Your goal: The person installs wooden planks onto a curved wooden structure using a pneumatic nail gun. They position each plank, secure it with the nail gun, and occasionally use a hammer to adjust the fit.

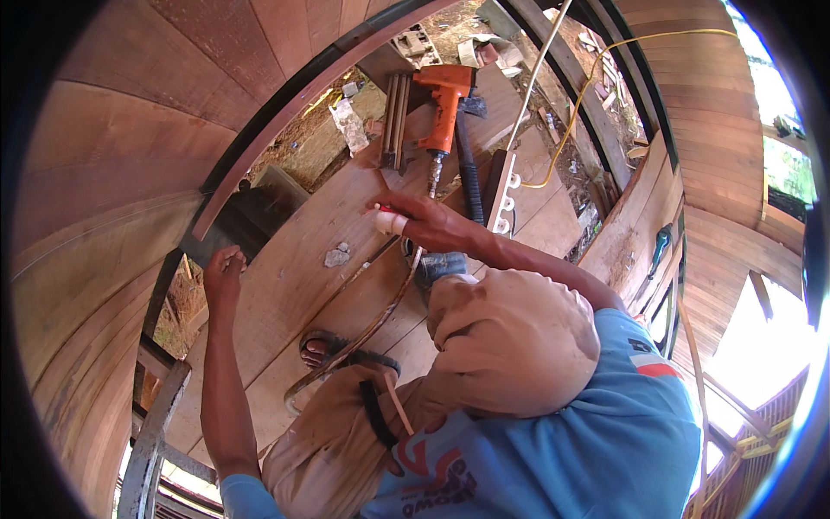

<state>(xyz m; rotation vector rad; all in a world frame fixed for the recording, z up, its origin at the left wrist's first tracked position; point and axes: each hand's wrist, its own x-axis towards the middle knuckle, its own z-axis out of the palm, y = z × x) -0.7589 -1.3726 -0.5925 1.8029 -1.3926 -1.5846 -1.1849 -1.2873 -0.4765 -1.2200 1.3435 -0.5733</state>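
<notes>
My right hand (432, 223) reaches across over the wooden planks, its fingers closed around a small item with a bit of red and white at its tip. A rounded white thing (391, 222), perhaps a wrapping on a finger, shows at this hand. Just beyond lies an orange nail gun (447, 108), a hose (400, 298) running from its handle back beneath my right hand. Beside the gun lies a hammer (468, 164) with a black grip. My left hand (225, 262) is raised at the left near the plank wall, fingers curled; what they hold, if anything, is hidden.
A white power strip (504, 192) on a board and a yellow cord (572, 117) lie to the right. Grooved wood strips (396, 121) lie left of the gun. Plank walls (130, 156) curve around me. My bent knee (514, 342) and sandalled foot (316, 349) rest on the planks.
</notes>
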